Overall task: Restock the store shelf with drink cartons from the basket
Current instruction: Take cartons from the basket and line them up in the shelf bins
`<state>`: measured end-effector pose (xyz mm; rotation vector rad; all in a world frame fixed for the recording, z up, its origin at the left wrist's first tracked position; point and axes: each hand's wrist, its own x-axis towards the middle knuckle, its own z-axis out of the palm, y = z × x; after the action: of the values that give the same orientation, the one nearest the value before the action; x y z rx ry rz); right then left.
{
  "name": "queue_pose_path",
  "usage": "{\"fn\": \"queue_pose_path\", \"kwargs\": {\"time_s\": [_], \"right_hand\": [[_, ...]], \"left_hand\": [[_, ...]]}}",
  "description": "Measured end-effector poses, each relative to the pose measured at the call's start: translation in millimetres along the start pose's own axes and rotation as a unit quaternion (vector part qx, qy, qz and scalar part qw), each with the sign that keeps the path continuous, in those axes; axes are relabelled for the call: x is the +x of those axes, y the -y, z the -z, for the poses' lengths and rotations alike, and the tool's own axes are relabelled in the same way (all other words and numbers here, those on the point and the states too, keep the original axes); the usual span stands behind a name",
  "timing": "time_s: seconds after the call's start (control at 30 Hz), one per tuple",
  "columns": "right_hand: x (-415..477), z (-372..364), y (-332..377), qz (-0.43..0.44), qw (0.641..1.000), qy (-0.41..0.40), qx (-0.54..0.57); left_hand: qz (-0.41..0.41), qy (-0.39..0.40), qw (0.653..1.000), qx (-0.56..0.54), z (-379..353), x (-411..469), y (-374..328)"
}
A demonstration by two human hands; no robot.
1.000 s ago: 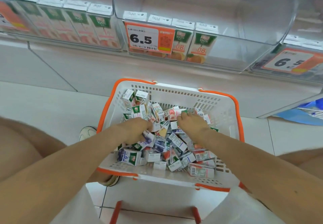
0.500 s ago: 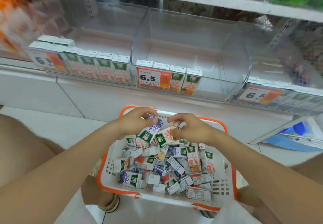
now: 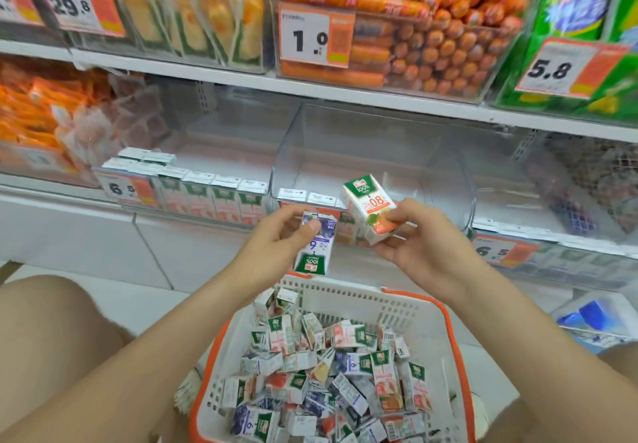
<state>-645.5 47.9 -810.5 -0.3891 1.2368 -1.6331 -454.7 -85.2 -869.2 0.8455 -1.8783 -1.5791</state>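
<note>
While both hands are up over the basket [image 3: 453,332], each holds one drink carton. The left hand [image 3: 272,252] pinches a blue carton [image 3: 316,245], upside down, thumb on its face. The right hand [image 3: 419,245] grips an orange carton [image 3: 367,206] by its lower end, tilted, top up. Both cartons sit above the basket's far rim, short of the shelf [image 3: 379,95]. Beyond the basket, the clear bin [image 3: 373,152] is mostly bare w/ a few front cartons [image 3: 307,197]; the orange one looks to match those. Beyond the basket & to the left, another bin [image 3: 214,197] has a fuller front row. Which bin takes the blue one, can't tell.

Step in hand, I'd judge: carry & place. To do it well, flip the blue carton upright first, label fwd. Sort by flavour, no mixing. Lift over the bin's front lip and set down flush vs neighbours; shoving may topple the row. The pile [image 3: 328,373] in the basket is big, so prob. early days.
</note>
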Motion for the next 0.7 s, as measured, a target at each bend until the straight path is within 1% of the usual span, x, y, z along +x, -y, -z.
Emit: {"fn": "queue_pose_path", "kwargs": {"time_s": [0.07,0.1,0.13,0.2,0.27,0.33,0.43,0.47,0.5,0.57,0.6,0.63,0.7], "right_hand": [[1,2,8,-0.048,0.995,0.09,0.022],[2,3,11,-0.058,0.991,0.117,0.019],[3,4,15,-0.059,0.99,0.127,0.016],[6,8,23,-0.035,0.992,0.118,0.007],[9,13,33,-0.001,0.995,0.099,-0.018],[16,24,42,0.058,0.991,0.074,-0.097],[30,40,53,0.146,0.963,-0.01,-0.227],[35,45,57,0.185,0.943,-0.045,-0.275],[39,51,60,0.233,0.91,-0.075,-0.335],[45,59,66,0.305,0.825,-0.11,-0.463],[48,61,68,0.318,0.784,-0.123,-0.519],[51,63,68,0.315,0.755,-0.128,-0.561],[59,67,65,0.279,0.72,-0.121,-0.624]], "left_hand": [[-0.02,-0.003,1.0,0.003,-8,5,-10],[-0.028,0.002,1.0,0.004,-12,7,-15],[-0.035,0.007,0.999,0.005,-15,10,-19],[-0.039,-0.004,0.999,0.006,-23,15,-26],[-0.043,-0.032,0.999,0.007,-30,22,-29],[-0.049,-0.057,0.997,0.008,-37,29,-33],[-0.058,-0.073,0.996,0.008,-45,36,-39],[-0.06,-0.077,0.995,0.01,-47,38,-39],[-0.061,-0.078,0.995,0.016,-48,39,-39],[-0.063,-0.069,0.995,0.029,-50,39,-36],[-0.066,-0.067,0.995,0.032,-52,39,-34],[-0.068,-0.069,0.995,0.037,-54,39,-33],[-0.071,-0.073,0.994,0.047,-58,39,-33]]}}
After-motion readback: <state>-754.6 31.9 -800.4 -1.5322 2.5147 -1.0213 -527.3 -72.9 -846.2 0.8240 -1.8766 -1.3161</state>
